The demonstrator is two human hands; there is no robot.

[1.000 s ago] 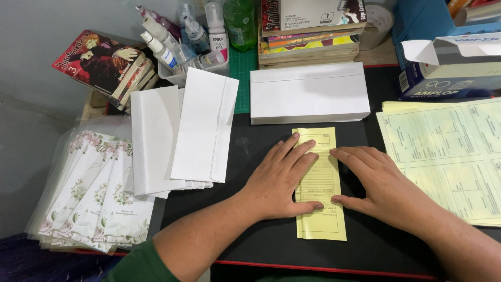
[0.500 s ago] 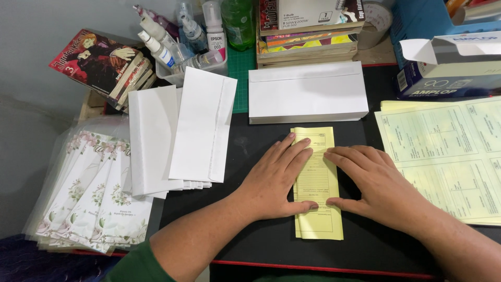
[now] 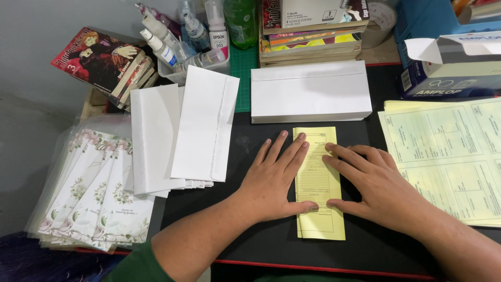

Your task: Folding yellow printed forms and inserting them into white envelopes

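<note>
The folded yellow slip (image 3: 319,183) lies upright on the black counter (image 3: 261,245), its top edge close under the white envelope stack (image 3: 311,91). The left hand (image 3: 276,180) lies flat on the slip's left edge, its grip spread, thumb on the paper. The right hand (image 3: 373,183) presses the right edge, grip also spread, pinching nothing. Bare counter shows below the slip and left of it, up to the loose envelopes (image 3: 182,130). The yellow forms (image 3: 449,156) lie near, to the right.
</note>
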